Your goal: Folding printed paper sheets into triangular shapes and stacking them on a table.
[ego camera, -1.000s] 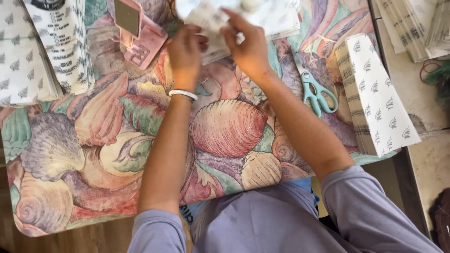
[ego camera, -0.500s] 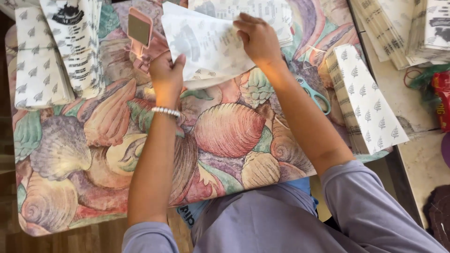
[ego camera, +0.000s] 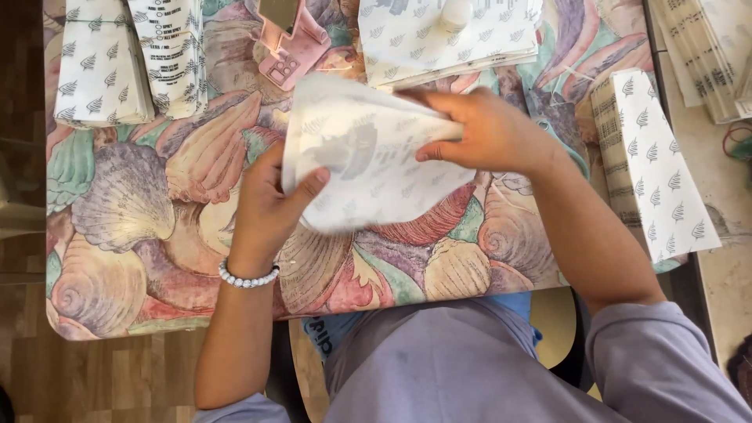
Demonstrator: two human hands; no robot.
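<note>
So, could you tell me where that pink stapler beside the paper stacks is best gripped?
Grip the pink stapler across its long body, coming from above. Its top end runs out of frame, and its lower end lies free on the tablecloth, just above the paper bag.

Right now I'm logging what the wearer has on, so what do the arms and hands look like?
Both hands are bare. The left hand has a white beaded bracelet at the wrist. The right hand wears nothing. Lavender sleeves are pushed up past the elbows.
</note>
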